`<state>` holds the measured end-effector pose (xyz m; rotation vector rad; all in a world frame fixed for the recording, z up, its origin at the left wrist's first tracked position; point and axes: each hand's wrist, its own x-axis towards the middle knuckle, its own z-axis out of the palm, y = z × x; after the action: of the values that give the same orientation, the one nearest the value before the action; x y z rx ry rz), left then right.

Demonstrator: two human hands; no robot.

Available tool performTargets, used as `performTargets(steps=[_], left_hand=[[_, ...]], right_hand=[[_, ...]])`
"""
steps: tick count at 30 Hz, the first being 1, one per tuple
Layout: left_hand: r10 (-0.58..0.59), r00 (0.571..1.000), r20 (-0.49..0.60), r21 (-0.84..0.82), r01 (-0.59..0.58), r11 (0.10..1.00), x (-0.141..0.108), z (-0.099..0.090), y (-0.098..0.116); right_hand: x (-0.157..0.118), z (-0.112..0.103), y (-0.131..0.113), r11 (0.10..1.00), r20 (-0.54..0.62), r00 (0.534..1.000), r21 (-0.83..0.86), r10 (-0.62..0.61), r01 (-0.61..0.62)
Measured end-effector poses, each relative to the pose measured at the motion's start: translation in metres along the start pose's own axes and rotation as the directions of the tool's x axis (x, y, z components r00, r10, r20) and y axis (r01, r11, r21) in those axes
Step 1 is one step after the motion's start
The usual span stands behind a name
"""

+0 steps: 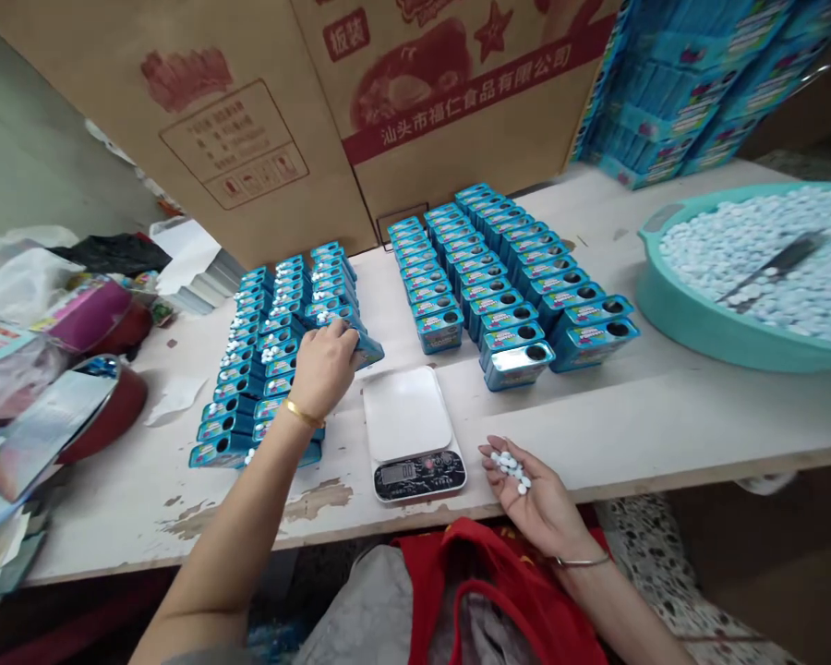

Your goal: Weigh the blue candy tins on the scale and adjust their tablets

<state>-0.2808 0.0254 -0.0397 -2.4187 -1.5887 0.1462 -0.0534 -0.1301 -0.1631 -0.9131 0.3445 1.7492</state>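
Observation:
My left hand (327, 368) is closed on a blue tin (367, 349) at the front of the left group's right-hand row. Palm up, my right hand (536, 494) holds several pale candies (511, 468) beyond the table's front edge area, right of the scale. The white kitchen scale (408, 416) has a bare plate and its display reads zero. Left of it stand rows of blue tins (225, 425), several with pale candies on their tops. Behind the scale and to its right are more rows of blue tins (439, 328) with dark round openings.
A turquoise basin (671, 314) of pale candies with a dark scoop (776, 263) stands right. Large cardboard boxes (332, 185) line the back. Stacked blue packs (651, 111) are at back right. Red bowls (121, 416), bags and papers crowd the left.

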Motion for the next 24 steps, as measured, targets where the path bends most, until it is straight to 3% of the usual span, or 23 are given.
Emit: performTargets(steps=[4, 7, 10, 14, 17, 19, 21, 24], left_hand=[[0.201, 0.975, 0.093, -0.027, -0.199, 0.98, -0.02, -0.03, 0.039], [0.29, 0.945, 0.151, -0.039, -0.288, 0.957, -0.024, -0.026, 0.064], [0.308, 0.937, 0.162, -0.043, -0.306, 0.951, -0.024, -0.019, 0.072], [0.266, 0.964, 0.011, -0.168, -0.26, 0.951, -0.03, -0.03, 0.054], [0.139, 0.977, -0.164, -0.363, -0.19, 0.912, -0.045, -0.04, 0.041], [0.074, 0.975, -0.209, -0.478, -0.168, 0.862, -0.061, -0.041, 0.045], [0.112, 0.976, -0.186, -0.576, -0.201, 0.792, -0.079, -0.033, 0.063], [0.322, 0.942, -0.092, -0.641, -0.303, 0.705, -0.103, -0.012, 0.108]], right_hand=[[-0.003, 0.003, 0.001, 1.0, 0.003, 1.0, -0.024, 0.001, -0.001], [-0.006, 0.004, 0.001, 0.999, 0.002, 1.0, -0.033, 0.004, -0.004], [-0.011, 0.003, 0.0, 1.0, -0.009, 1.0, -0.022, -0.005, 0.004], [-0.018, 0.001, -0.003, 1.0, -0.019, 1.0, -0.01, 0.004, -0.004], [-0.026, 0.004, -0.003, 1.0, -0.005, 1.0, -0.015, 0.026, -0.026], [-0.032, 0.007, -0.001, 0.998, 0.011, 0.998, -0.023, 0.055, -0.055], [-0.037, 0.011, 0.002, 0.995, 0.034, 0.995, -0.026, 0.097, -0.097], [-0.04, 0.01, 0.01, 0.988, 0.073, 0.985, -0.023, 0.156, -0.154]])
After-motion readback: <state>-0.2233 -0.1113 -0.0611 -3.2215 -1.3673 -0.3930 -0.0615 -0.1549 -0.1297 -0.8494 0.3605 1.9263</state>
